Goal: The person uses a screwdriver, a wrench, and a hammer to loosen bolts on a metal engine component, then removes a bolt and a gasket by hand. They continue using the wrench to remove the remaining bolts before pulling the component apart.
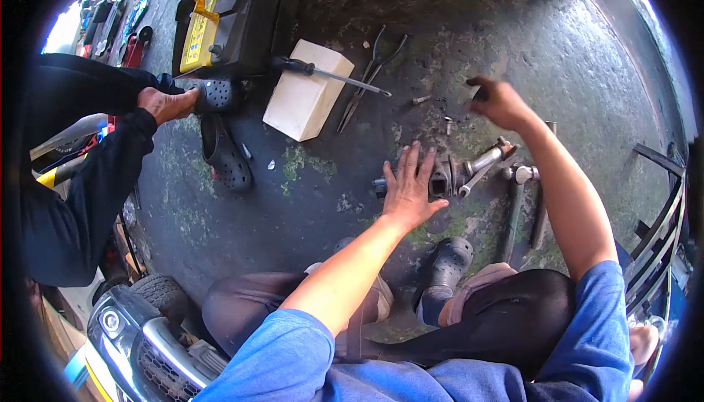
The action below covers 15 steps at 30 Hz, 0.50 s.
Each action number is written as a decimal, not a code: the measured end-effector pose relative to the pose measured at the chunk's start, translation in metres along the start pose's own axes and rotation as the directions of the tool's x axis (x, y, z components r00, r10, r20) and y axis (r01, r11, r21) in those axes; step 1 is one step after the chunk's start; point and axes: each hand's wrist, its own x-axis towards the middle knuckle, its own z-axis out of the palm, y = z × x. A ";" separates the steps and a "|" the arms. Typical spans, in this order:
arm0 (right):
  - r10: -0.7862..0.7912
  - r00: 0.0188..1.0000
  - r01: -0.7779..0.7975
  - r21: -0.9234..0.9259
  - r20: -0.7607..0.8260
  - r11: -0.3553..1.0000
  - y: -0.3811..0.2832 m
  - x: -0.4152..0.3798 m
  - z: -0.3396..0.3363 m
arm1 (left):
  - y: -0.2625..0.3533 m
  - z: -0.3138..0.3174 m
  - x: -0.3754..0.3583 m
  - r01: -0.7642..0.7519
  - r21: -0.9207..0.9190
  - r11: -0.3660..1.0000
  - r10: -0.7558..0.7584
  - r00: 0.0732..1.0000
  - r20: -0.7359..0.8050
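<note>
My left hand [411, 185] lies with fingers spread on a dark greasy metal assembly [441, 178], pressing it against the floor. A silvery cylinder [485, 158] extends from the assembly's right side, with a wrench [480, 176] lying along it. My right hand [501, 103] is raised above the floor, thumb and index finger apart; it is slightly blurred and its fingertips look blackened. I cannot make out anything held in it. Below that hand lie a small bolt [421, 100] and another small metal piece [449, 125].
A hammer [522, 175] lies right of the assembly. A screwdriver [334, 75] rests across a white box [308, 97], beside long pliers [370, 79]. A battery [209, 24] stands upper left. Another person's hand [167, 103] touches their clog [216, 96]. A metal rack [660, 211] stands right.
</note>
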 end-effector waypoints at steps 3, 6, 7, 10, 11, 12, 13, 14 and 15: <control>0.163 0.954 -0.107 0.222 -0.252 0.969 0.018 -0.014 -0.037 | 0.018 -0.012 0.019 -0.085 0.066 0.994 0.084 0.996 0.031; 0.224 0.918 -0.155 0.226 -0.326 0.962 0.040 -0.045 -0.044 | 0.041 -0.006 0.045 -0.143 0.197 0.970 0.126 0.988 0.094; 0.237 0.913 -0.172 0.211 -0.333 0.962 0.046 -0.054 -0.045 | 0.047 -0.004 0.053 -0.143 0.237 0.961 0.104 0.980 0.170; 0.217 0.926 -0.153 0.221 -0.309 0.963 0.054 -0.090 -0.038 | 0.056 0.014 0.074 -0.125 0.315 0.941 0.050 0.970 0.236; 0.175 0.940 -0.130 0.164 -0.294 0.978 0.061 -0.100 -0.035 | 0.054 0.021 0.078 -0.128 0.299 0.946 0.060 0.972 0.226; 0.097 0.974 -0.089 0.048 -0.206 0.995 0.064 -0.108 -0.031 | 0.056 0.022 0.079 -0.157 0.307 0.939 0.089 0.971 0.224; 0.017 0.994 -0.024 -0.065 -0.112 0.998 0.066 -0.116 -0.028 | 0.056 0.021 0.083 -0.179 0.323 0.929 0.112 0.970 0.217; -0.118 0.990 0.099 -0.203 -0.083 0.974 0.069 -0.126 -0.017 | 0.069 0.002 0.085 -0.132 0.208 0.969 0.066 0.954 0.294; -0.273 0.961 0.240 -0.330 -0.054 0.913 0.064 -0.128 -0.003 | 0.079 -0.018 0.094 -0.058 0.113 0.992 0.015 0.937 0.350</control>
